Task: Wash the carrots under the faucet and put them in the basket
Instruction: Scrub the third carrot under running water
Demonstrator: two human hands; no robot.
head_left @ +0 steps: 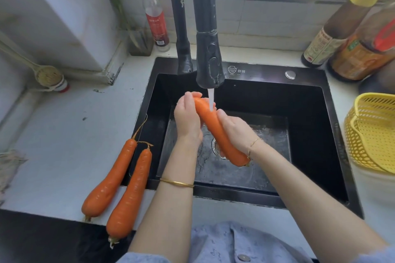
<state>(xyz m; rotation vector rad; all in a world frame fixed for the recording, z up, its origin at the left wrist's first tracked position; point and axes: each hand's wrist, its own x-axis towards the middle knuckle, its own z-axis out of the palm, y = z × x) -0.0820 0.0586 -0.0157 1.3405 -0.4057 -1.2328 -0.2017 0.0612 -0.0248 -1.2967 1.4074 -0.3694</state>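
An orange carrot [215, 129] is held slanted over the black sink [307, 117], its thin end up under the thin stream of water from the black faucet [208, 55]. My left hand [188, 117] grips the thin upper end. My right hand [237, 129] curls round the carrot's middle from the right, and the thick end sticks out below my wrist. Two more carrots [111, 179] [131, 194] lie side by side on the white counter left of the sink. The yellow perforated basket [372, 132] stands at the right edge of the view.
A clear bottle with a red cap [155, 17] stands behind the sink's left corner. Dark sauce bottles [333, 34] crowd the back right counter. A wooden spoon [46, 74] leans at the left wall. A cloth [9, 166] lies at the far left edge.
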